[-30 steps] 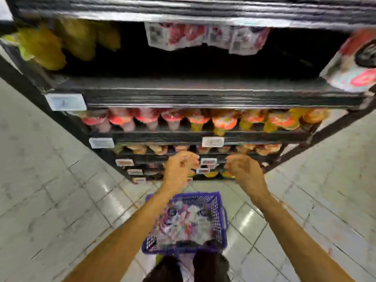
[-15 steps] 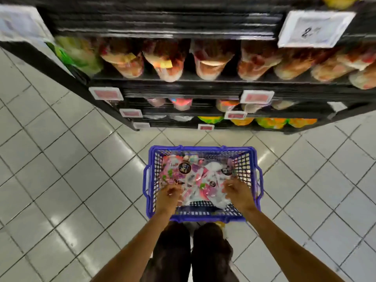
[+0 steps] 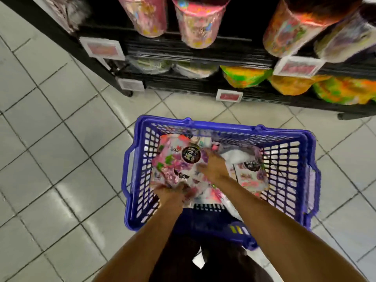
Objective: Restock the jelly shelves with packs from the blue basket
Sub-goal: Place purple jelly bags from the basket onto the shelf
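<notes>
Both in the blue plastic lattice basket on the floor: left hand grips the top pink foil jelly pack by its near corner, right hand covers its right edge, grip unclear, black shelves directly ahead, above.

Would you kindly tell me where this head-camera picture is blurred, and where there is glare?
Head view: the upper shelf packs smear with motion blur; the left hand blurs into the jelly packs beneath it, the right hand is sharper; the blue basket rim is fairly crisp; the floor tiles carry soft glare patches.
</notes>
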A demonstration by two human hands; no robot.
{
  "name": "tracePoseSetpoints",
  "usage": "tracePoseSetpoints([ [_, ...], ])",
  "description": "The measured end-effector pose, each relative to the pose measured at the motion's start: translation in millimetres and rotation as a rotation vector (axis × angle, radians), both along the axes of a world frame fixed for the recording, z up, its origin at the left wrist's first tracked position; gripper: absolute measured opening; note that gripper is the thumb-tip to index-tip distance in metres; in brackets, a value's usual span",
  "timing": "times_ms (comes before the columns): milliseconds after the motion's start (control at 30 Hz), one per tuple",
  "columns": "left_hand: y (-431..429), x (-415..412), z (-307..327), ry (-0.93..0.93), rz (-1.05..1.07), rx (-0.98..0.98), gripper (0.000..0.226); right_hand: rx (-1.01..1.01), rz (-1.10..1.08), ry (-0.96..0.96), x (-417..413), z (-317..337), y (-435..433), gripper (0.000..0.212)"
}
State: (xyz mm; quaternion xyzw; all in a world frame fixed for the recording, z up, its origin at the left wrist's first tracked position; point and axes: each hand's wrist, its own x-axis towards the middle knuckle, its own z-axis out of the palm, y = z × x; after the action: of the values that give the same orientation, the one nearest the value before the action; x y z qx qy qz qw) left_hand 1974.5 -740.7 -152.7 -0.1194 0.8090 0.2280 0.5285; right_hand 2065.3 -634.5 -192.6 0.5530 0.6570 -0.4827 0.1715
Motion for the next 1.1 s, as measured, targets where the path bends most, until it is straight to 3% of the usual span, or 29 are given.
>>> tracePoseSetpoints([
  [67,-4,-4,-8,0.011,0.097,-0.015,0.035,0.059,0.202,-0.109,-2,-10,-1,0.090],
  [167,-9,-5,-7,0.004,0.161,-0.058,0.022,0.092,0.277,-0.167,3,-8,-4,0.104],
  [333,-14,-8,35,-0.199,0.097,0.031,0.007,-0.229,-0.222,0.006,30,33,-10,0.098],
  [433,-18,-13,86,-0.272,0.151,0.107,0.007,-0.285,-0.505,0.195,51,81,-18,0.081],
  [733,27,-23,321,-0.215,0.005,0.311,0.027,-0.112,-0.664,0.412,86,331,-9,0.078],
  [800,42,-26,386,-0.176,-0.020,0.350,0.036,-0.125,-0.757,0.449,86,391,-4,0.057],
  [900,56,-29,466,-0.153,-0.053,0.454,0.075,-0.268,-1.054,0.659,87,477,6,0.021],
  [1000,66,-41,535,-0.041,-0.198,0.612,0.049,-0.245,-1.049,0.883,87,557,19,0.036],
  [1100,82,-49,602,0.004,-0.298,0.702,0.068,-0.120,-0.904,1.035,90,628,30,0.051],
])
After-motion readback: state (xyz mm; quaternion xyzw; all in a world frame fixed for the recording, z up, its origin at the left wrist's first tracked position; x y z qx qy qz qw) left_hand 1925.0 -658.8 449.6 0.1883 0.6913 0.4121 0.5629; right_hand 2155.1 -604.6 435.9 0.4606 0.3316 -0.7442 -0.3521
